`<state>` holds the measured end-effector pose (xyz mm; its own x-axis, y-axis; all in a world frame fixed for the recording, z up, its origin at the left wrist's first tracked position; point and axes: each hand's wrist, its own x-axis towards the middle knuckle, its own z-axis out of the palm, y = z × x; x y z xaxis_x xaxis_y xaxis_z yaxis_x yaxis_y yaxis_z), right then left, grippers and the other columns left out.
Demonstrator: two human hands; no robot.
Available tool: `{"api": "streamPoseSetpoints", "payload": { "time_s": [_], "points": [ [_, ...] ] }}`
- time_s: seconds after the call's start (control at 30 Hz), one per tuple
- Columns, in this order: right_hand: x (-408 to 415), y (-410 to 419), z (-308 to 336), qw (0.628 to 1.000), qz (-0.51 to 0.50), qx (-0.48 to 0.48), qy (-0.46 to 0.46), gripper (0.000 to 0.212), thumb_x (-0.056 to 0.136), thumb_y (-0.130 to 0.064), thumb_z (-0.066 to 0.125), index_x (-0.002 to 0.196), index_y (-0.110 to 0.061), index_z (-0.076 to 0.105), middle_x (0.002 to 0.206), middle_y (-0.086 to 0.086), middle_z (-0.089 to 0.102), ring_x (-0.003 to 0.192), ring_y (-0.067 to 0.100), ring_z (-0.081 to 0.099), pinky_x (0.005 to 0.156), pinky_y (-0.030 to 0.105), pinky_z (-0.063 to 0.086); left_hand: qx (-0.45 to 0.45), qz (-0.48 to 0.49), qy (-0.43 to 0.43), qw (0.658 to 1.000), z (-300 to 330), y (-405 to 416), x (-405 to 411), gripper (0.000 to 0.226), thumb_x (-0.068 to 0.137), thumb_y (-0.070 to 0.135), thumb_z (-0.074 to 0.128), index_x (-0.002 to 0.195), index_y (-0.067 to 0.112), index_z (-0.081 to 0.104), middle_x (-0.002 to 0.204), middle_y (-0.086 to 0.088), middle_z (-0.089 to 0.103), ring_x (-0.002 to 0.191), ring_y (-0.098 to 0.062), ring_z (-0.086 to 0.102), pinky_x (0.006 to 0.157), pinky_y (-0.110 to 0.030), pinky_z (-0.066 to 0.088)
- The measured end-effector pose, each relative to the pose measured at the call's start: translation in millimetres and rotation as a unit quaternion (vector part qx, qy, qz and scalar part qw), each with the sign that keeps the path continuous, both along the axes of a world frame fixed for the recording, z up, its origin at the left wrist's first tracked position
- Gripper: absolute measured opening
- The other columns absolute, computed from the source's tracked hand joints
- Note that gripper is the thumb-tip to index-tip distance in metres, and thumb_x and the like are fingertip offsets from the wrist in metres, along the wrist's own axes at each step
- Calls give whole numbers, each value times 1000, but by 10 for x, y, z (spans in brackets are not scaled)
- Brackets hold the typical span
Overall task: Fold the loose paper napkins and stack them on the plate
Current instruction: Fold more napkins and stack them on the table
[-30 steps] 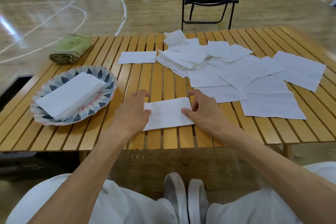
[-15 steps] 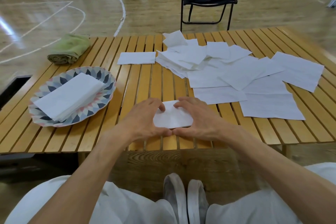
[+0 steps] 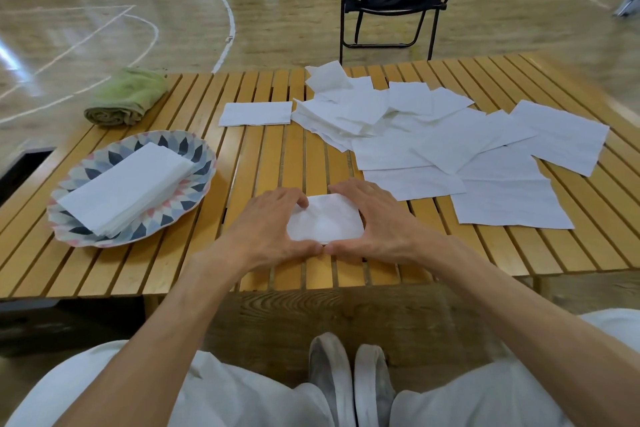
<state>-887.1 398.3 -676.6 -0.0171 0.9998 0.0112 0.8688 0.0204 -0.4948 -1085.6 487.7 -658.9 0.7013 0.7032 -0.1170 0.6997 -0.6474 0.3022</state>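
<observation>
Both hands, left [image 3: 266, 225] and right [image 3: 375, 224], cupped and pressed the folded napkin [image 3: 325, 222] flat on the table [image 3: 145, 274], thumbs nearly touching. Plate [image 3: 204, 163] with stack [image 3: 124, 189] left of grip. Risk: fold could spring open on lift if uncreased.

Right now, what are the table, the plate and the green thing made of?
Table: looks like wood, yellowish slats with gaps, slight sheen.
Plate: maybe paper or plastic; wavy rim, printed pattern, matte.
Green thing: soft cloth, probably a rolled towel, fuzzy.
</observation>
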Motion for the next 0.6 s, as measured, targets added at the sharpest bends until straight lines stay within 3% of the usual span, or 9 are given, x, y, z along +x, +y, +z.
{"api": "streamPoseSetpoints", "payload": {
  "time_s": [0.13,0.2,0.3,0.6],
  "points": [
    [154,4,81,996,-92,10,17,65,90,-57,62,145,-26,44,155,-5,38,142,14,32,118,38,29,19,10,-5,1000,3,-12,14,78,72,67,71,134,30,40,141,7,41,129,-15,39,110,-35,30],
    [288,3,81,986,-160,29,-22,48,95,-45,60,136,-21,54,145,0,48,133,18,41,111,37,36,27,-4,-18,999,10,-47,47,77,73,68,68,134,29,41,144,7,38,134,-15,34,113,-35,26],
    [413,-9,25,970,-228,28,-80,40,96,-39,57,129,-16,57,132,6,53,124,24,45,104,38,38,24,-33,-55,998,38,-154,152,67,80,64,65,133,28,44,151,7,34,142,-15,26,116,-35,20],
    [404,-13,132,966,-235,81,-74,13,99,-21,51,99,-13,61,103,4,58,101,23,51,90,37,43,7,-49,-128,991,83,-243,367,44,93,45,60,131,26,48,144,8,42,134,-12,36,105,-23,21]
  ]
}}
